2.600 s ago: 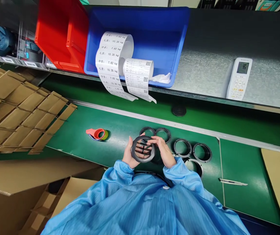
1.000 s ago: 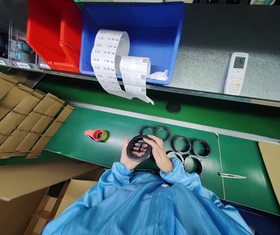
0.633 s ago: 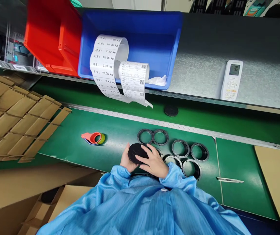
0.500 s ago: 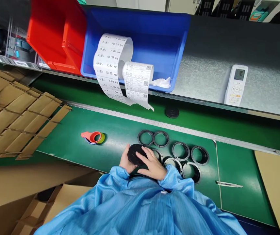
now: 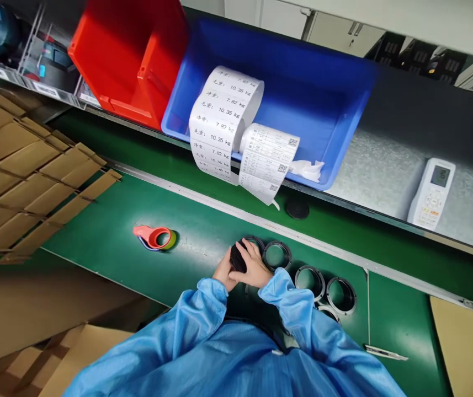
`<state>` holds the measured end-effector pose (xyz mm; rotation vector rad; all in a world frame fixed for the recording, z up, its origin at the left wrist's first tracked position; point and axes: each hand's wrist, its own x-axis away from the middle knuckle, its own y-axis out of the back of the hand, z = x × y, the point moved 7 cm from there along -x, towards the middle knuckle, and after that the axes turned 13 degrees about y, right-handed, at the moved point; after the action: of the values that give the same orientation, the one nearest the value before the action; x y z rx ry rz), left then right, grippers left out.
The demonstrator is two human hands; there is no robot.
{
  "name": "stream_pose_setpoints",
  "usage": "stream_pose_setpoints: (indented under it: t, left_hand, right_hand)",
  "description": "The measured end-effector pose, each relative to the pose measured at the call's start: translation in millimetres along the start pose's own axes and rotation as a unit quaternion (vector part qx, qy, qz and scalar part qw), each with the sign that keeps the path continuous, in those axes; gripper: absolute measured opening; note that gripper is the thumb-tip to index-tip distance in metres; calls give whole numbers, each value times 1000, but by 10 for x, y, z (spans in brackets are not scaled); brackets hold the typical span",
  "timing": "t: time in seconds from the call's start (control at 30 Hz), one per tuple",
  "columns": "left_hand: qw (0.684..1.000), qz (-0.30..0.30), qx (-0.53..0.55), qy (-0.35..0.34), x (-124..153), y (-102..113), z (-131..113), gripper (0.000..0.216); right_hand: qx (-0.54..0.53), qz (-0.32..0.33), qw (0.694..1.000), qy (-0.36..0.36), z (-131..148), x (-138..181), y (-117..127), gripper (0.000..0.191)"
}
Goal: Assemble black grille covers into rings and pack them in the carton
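Note:
Between my two hands is a round black disc (image 5: 238, 258), tilted up on its edge. My left hand (image 5: 224, 272) grips its lower left side. My right hand (image 5: 253, 266) is wrapped over its right side, and part of the disc is hidden behind those fingers. Just behind and to the right of the hands, black rings (image 5: 277, 255) stand on the green bench, one of them partly covered by my right hand. More black rings (image 5: 341, 295) lie further right, some overlapped by my right sleeve.
A tape dispenser (image 5: 155, 237) lies left on the bench (image 5: 107, 231). Another black disc (image 5: 297, 208) rests under the shelf. Above are a red bin (image 5: 149, 71), a blue bin (image 5: 335, 138) with label rolls (image 5: 215, 121), and a remote (image 5: 431, 193). A knife (image 5: 385, 353) lies right; folded cardboard (image 5: 25, 176) left.
The disc has gone from lying nearly flat in my left hand to tilted up between both hands. Both hands have moved closer to the rings, and the camera view has turned.

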<state>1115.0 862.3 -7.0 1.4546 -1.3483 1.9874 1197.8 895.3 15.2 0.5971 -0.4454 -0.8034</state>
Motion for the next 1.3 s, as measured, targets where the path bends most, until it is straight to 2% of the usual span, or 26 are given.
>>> stream_pose_setpoints:
  t: [0.07,0.17,0.27,0.37,0.43,0.53,0.6,0.67,0.73,0.8,0.87,0.93,1.03,1.1,1.2,1.27,1.3]
  left_hand:
    - [999,38,-12,-30,-16,-13,-67,52]
    - [997,25,-74,-5,-47,89,-33,50]
    - [988,-57,-140,-31,-110,297,-81,50]
    - [967,-184,-145,-100,-182,539,-239,32]
    - [965,-209,-133,-89,-257,606,-274,26]
    - [973,-184,-123,-61,-305,593,-316,25]
    - [978,-162,-111,-68,-256,598,-390,26]
    - [980,-154,-94,-87,-162,683,-497,23]
    - [978,-165,-74,-103,-49,858,-610,21]
    - [975,-184,-54,-114,63,1081,-707,18]
    - [973,-197,-38,-118,158,1290,-776,18]
    - [973,-200,-23,-112,224,1449,-814,20]
    - [976,-195,-9,-92,259,1570,-832,20]
    - [979,-194,-2,-65,234,1597,-806,23]
    - [981,-191,-3,-31,137,1570,-728,31]
    - [982,-179,-38,-50,60,1506,-707,29]
    - [981,-172,-62,-72,28,1467,-715,34]
  right_hand:
    - [14,27,999,-13,-1,-37,-5,105]
    - [-32,42,998,-34,-33,-27,10,106]
    - [-20,9,998,-52,-106,12,73,106]
    - [115,-55,988,-91,-206,39,178,114]
    - [193,-63,975,-87,-226,4,167,121]
    - [238,-12,968,-75,-251,-116,-18,129]
    - [237,18,968,-85,-266,-209,-182,130]
    - [224,28,970,-85,-236,-323,-354,130]
    - [206,32,976,-59,-141,-468,-523,129]
    - [187,44,981,-11,28,-635,-659,123]
    - [174,44,983,30,243,-796,-684,105]
    - [172,8,984,53,463,-926,-567,88]
    - [179,-66,979,73,686,-1016,-354,82]
    - [174,-62,979,87,689,-1029,-401,78]
    - [157,-8,984,85,487,-1056,-695,70]
    - [144,1,986,80,302,-1117,-788,70]
    - [138,-17,988,68,187,-1158,-728,69]
